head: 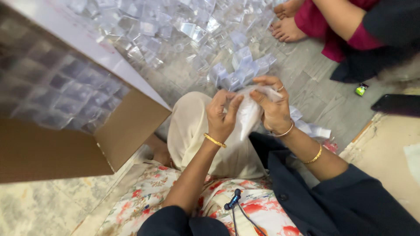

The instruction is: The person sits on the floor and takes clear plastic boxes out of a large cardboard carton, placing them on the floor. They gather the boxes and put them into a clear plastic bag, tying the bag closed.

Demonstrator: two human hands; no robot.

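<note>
My left hand (222,114) and my right hand (272,102) meet over my lap, both gripping a small clear plastic bag (250,114) that looks white and crumpled. The left fingers pinch its left edge; the right fingers curl over its top. Both wrists carry gold bangles. A short row of joined clear plastic boxes (243,70) lies on the floor just beyond my hands. More flat clear plastic pieces (308,126) trail to the right of my right wrist.
A big cardboard carton (65,150) packed with clear boxes stands at the left. Several loose clear boxes (166,26) cover the floor ahead. Another person's bare feet (286,19) and red clothing are at top right. A small green object (360,89) and a dark phone (397,105) lie at right.
</note>
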